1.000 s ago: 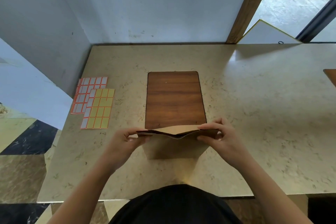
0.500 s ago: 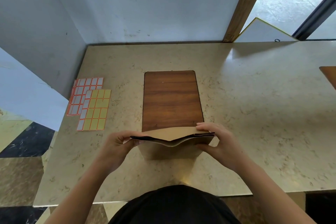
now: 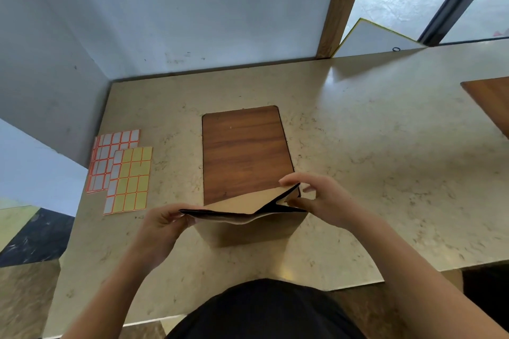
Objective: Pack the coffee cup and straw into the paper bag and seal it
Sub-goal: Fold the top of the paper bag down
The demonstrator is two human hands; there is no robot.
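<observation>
A flat brown paper bag (image 3: pixel 248 228) stands at lower centre of the frame on the beige marbled stone counter (image 3: pixel 358 173), its mouth slightly parted. The left hand (image 3: pixel 162 224) pinches the bag's left top corner. The right hand (image 3: pixel 323 198) holds the right corner, index finger over the raised back flap, thumb seemingly under it. Behind the bag lies a dark wooden rectangular board (image 3: pixel 245 151). At centre left, two sheets of orange-bordered sticker labels (image 3: pixel 121 170) overlap.
</observation>
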